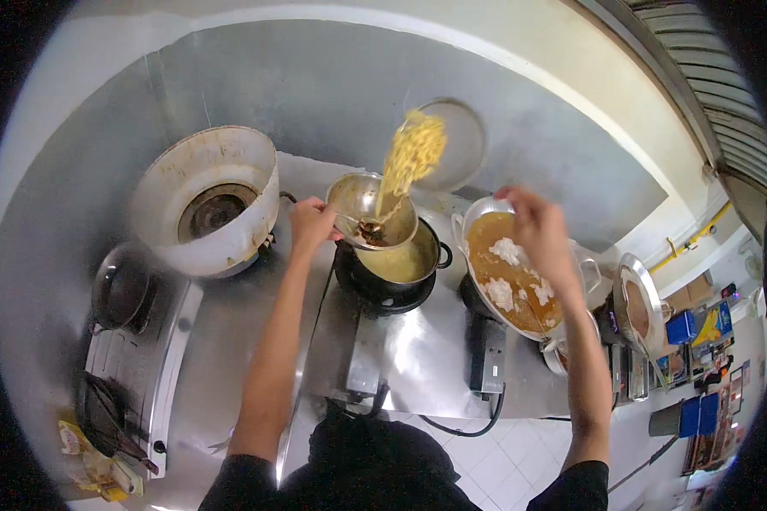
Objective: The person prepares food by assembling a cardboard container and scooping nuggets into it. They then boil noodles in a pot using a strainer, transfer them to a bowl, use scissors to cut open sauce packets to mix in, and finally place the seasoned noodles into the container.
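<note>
My left hand (pixel 313 225) grips the rim of a shiny metal bowl (pixel 349 194), tilted over the black pot (pixel 446 255). Dark sauce (pixel 371 230) lies in the bowl. A long clump of yellow noodles (pixel 414 152) hangs in the air above it, its lower end reaching into the bowl. Cloudy yellowish liquid (pixel 398 264) fills the pot below. My right hand (pixel 530 223) is raised over the near side of a wide pan (pixel 458 234), fingers closed and smeared by motion. What it holds, and how the noodles are held up, I cannot make out.
Brown broth (pixel 492 234) with white lumps fills the wide pan. A round lid (pixel 456 146) leans on the grey wall. To the left stand a large burner ring (pixel 158 183) and a dark pan (pixel 119 288). Black hoses (pixel 464 433) hang off the steel counter's (pixel 430 358) front edge.
</note>
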A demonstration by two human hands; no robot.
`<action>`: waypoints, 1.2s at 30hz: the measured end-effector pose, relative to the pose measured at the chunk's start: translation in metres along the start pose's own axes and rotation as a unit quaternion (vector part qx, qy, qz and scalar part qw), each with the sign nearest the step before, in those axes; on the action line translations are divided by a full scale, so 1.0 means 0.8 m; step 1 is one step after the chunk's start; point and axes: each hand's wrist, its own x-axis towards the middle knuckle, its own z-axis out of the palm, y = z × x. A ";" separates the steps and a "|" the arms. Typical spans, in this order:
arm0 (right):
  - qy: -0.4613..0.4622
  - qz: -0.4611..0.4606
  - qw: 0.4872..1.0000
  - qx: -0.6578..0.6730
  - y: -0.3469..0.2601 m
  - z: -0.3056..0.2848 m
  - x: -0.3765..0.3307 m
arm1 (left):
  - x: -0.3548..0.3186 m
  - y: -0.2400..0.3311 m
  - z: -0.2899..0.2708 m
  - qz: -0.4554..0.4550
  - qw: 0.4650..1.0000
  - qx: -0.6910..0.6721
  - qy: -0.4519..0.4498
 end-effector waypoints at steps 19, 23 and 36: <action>0.057 -0.032 0.993 -0.099 0.095 0.135 -0.063 | -0.049 -0.013 -0.023 0.013 0.998 -0.052 -0.016; 0.056 0.005 0.996 -0.066 0.041 0.123 -0.070 | -0.064 -0.040 -0.054 0.045 0.997 0.008 0.066; -0.205 -0.024 0.921 -0.330 0.155 0.273 -0.095 | -0.197 -0.179 -0.146 -0.008 0.978 -0.001 0.210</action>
